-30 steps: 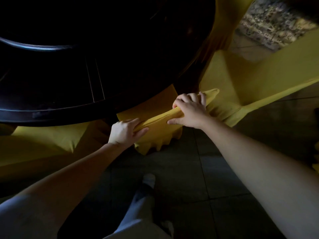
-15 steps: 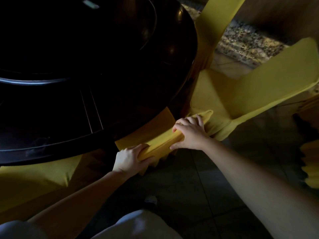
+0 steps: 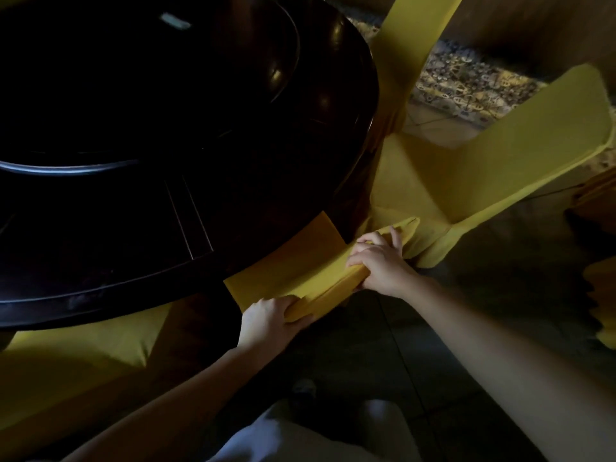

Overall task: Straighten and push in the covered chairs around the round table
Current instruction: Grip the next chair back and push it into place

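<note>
No writing legible. Your left hand [image 3: 270, 320] and right hand [image 3: 380, 261], arms extended, fingers curled gripping chair [image 3: 328, 288] top at table [image 3: 186, 181] edge

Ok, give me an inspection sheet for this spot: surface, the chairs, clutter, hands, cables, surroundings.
Surface: dark round table, glossy, with a raised round centre; nothing seen on it.
Job's things: yellow-covered chair with its seat partly under the table edge; a second covered chair to the right stands angled and further out; a third at lower left.
Clutter: nothing seen.
Hands: left hand and right hand each have a grip on the top of the near chair's back.
Cables: nothing seen.
Surroundings: dim room, tiled floor, patterned rug beyond the table.
</note>
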`<action>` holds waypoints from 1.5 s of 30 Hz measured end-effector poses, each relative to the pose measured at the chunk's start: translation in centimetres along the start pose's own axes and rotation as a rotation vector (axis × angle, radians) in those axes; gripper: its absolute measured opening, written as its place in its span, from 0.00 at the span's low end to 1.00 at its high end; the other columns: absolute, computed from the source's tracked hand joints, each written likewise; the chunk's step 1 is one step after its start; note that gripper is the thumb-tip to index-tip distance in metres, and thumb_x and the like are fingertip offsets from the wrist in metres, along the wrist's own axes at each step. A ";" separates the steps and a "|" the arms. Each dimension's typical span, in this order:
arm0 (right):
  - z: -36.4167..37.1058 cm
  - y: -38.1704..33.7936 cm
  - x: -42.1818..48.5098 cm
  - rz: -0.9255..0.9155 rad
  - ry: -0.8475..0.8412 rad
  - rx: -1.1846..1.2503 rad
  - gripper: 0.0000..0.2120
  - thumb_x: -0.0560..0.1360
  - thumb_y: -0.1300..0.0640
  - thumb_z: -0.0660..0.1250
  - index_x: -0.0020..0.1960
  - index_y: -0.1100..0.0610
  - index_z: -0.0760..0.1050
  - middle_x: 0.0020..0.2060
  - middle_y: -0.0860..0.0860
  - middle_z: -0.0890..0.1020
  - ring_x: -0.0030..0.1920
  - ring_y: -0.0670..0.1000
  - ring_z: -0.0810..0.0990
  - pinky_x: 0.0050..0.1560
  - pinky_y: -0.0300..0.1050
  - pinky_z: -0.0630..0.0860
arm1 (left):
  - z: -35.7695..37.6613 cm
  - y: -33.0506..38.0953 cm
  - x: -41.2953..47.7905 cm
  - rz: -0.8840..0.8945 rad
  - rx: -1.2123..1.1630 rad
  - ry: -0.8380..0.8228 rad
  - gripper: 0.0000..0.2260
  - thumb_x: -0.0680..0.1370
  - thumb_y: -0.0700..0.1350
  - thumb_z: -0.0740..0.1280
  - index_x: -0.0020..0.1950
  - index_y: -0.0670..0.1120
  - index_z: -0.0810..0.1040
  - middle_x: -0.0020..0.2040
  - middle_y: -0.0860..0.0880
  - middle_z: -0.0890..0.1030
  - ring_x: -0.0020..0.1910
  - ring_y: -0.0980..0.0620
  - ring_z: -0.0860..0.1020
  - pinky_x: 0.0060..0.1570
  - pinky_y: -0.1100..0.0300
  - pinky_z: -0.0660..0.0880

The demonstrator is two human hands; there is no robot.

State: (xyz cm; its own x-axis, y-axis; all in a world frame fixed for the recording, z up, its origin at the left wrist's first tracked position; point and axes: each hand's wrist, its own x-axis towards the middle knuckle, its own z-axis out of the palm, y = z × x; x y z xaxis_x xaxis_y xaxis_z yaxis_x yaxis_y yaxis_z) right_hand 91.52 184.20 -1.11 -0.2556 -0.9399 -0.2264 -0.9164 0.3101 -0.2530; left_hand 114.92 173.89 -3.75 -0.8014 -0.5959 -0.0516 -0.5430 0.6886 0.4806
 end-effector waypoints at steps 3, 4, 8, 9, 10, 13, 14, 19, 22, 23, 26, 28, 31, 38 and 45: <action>0.4 -0.7 -0.8 -0.032 0.002 -0.020 0.15 0.69 0.54 0.72 0.54 0.44 0.77 0.58 0.43 0.75 0.68 0.50 0.59 0.68 0.62 0.34 | -0.1 -0.3 -1.6 -0.002 -0.018 -0.025 0.19 0.71 0.64 0.66 0.54 0.53 0.80 0.40 0.55 0.82 0.37 0.55 0.79 0.33 0.64 0.70; 0.6 -0.8 -0.9 -0.041 0.010 -0.020 0.15 0.69 0.54 0.72 0.53 0.44 0.77 0.58 0.43 0.75 0.68 0.50 0.60 0.68 0.61 0.34 | -0.1 -0.4 -1.9 -0.001 -0.022 -0.039 0.20 0.71 0.65 0.66 0.55 0.53 0.79 0.41 0.55 0.83 0.37 0.56 0.79 0.34 0.65 0.71; 0.7 -0.8 -1.2 -0.083 0.030 0.020 0.17 0.69 0.52 0.72 0.56 0.43 0.75 0.59 0.44 0.75 0.68 0.50 0.61 0.66 0.55 0.30 | -0.5 -0.3 -1.8 -0.012 -0.004 -0.132 0.23 0.72 0.67 0.61 0.60 0.55 0.75 0.43 0.58 0.80 0.36 0.62 0.77 0.32 0.70 0.67; 0.5 -0.6 -1.3 -0.098 0.016 0.045 0.18 0.69 0.51 0.71 0.58 0.43 0.74 0.60 0.44 0.74 0.68 0.49 0.60 0.66 0.54 0.29 | -0.7 0.1 -1.6 -0.037 -0.016 -0.177 0.24 0.73 0.68 0.57 0.61 0.56 0.73 0.42 0.59 0.78 0.35 0.63 0.75 0.32 0.71 0.68; 0.4 -0.2 -1.4 -0.116 0.002 0.070 0.20 0.70 0.49 0.71 0.60 0.43 0.73 0.62 0.44 0.73 0.69 0.48 0.60 0.66 0.54 0.28 | -0.8 0.7 -1.1 -0.071 -0.037 -0.228 0.25 0.73 0.69 0.52 0.62 0.57 0.72 0.42 0.60 0.76 0.34 0.64 0.75 0.31 0.71 0.69; -0.1 1.1 -2.1 -0.165 -0.023 0.083 0.27 0.74 0.45 0.66 0.70 0.48 0.65 0.70 0.46 0.67 0.73 0.47 0.56 0.69 0.54 0.31 | -0.9 3.4 1.0 -0.128 -0.063 -0.348 0.30 0.72 0.70 0.44 0.67 0.59 0.67 0.49 0.55 0.78 0.39 0.60 0.78 0.35 0.63 0.76; -0.3 1.6 -2.4 -0.171 -0.019 0.080 0.28 0.75 0.45 0.63 0.72 0.49 0.61 0.73 0.47 0.63 0.74 0.47 0.53 0.71 0.52 0.33 | -0.7 4.6 1.9 -0.127 -0.057 -0.360 0.29 0.73 0.68 0.44 0.68 0.58 0.66 0.55 0.52 0.78 0.43 0.56 0.78 0.39 0.60 0.77; -1.5 5.2 -4.6 -0.120 0.001 0.119 0.29 0.80 0.46 0.55 0.77 0.51 0.47 0.77 0.46 0.47 0.75 0.46 0.39 0.75 0.52 0.40 | 1.0 12.2 5.8 -0.163 -0.056 -0.352 0.26 0.80 0.61 0.48 0.75 0.52 0.56 0.72 0.47 0.68 0.61 0.49 0.74 0.53 0.57 0.73; -2.6 8.9 -6.4 -0.056 0.054 0.145 0.31 0.79 0.44 0.53 0.77 0.49 0.44 0.77 0.45 0.42 0.74 0.44 0.35 0.75 0.53 0.41 | 2.1 16.0 8.2 -0.174 -0.074 -0.329 0.26 0.80 0.60 0.48 0.76 0.53 0.51 0.76 0.48 0.59 0.68 0.48 0.68 0.59 0.56 0.70; -3.1 10.3 -7.1 -0.024 0.077 0.153 0.31 0.79 0.44 0.53 0.77 0.49 0.43 0.77 0.44 0.42 0.74 0.45 0.35 0.75 0.53 0.42 | 2.5 17.2 9.1 -0.168 -0.086 -0.320 0.26 0.80 0.61 0.49 0.76 0.54 0.50 0.77 0.49 0.56 0.71 0.48 0.65 0.62 0.55 0.67; -4.4 14.5 -9.1 0.080 0.131 0.167 0.32 0.79 0.41 0.52 0.77 0.49 0.43 0.77 0.45 0.41 0.75 0.46 0.36 0.75 0.57 0.43 | 4.3 20.8 11.7 -0.086 -0.083 -0.273 0.27 0.78 0.62 0.49 0.76 0.56 0.48 0.78 0.52 0.50 0.75 0.52 0.51 0.72 0.53 0.50; -5.2 17.3 -10.6 0.140 0.154 0.156 0.33 0.78 0.40 0.52 0.77 0.50 0.43 0.77 0.45 0.41 0.75 0.47 0.36 0.75 0.57 0.43 | 5.7 23.8 13.3 0.006 -0.016 -0.245 0.30 0.77 0.64 0.47 0.76 0.56 0.45 0.77 0.54 0.46 0.75 0.55 0.43 0.70 0.54 0.39; -6.4 21.4 -12.9 0.210 0.185 0.151 0.33 0.78 0.39 0.51 0.77 0.50 0.43 0.77 0.46 0.41 0.75 0.48 0.36 0.74 0.56 0.41 | 8.0 28.5 15.5 0.154 0.060 -0.210 0.31 0.75 0.67 0.44 0.75 0.57 0.41 0.76 0.55 0.41 0.73 0.55 0.37 0.69 0.51 0.34; -8.7 30.7 -18.2 0.333 0.263 0.060 0.34 0.78 0.41 0.54 0.76 0.50 0.41 0.77 0.47 0.41 0.73 0.46 0.34 0.74 0.56 0.39 | 12.6 39.2 20.0 0.372 0.145 -0.212 0.32 0.74 0.68 0.41 0.74 0.58 0.35 0.73 0.56 0.32 0.71 0.54 0.29 0.68 0.49 0.30; -11.3 37.9 -22.3 0.510 0.320 0.112 0.34 0.77 0.38 0.50 0.76 0.50 0.41 0.77 0.48 0.41 0.75 0.49 0.36 0.74 0.56 0.39 | 16.0 46.9 24.4 0.506 0.142 -0.223 0.34 0.71 0.70 0.35 0.73 0.58 0.34 0.73 0.57 0.32 0.70 0.57 0.28 0.66 0.51 0.29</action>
State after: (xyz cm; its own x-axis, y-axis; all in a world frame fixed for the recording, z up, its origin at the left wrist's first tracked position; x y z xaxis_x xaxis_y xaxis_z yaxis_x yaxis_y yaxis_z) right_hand 58.97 215.29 4.98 -0.7493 -0.6599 -0.0558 -0.6208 0.7292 -0.2879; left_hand 65.92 198.26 3.56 -0.9956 -0.0863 -0.0367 -0.0938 0.9237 0.3715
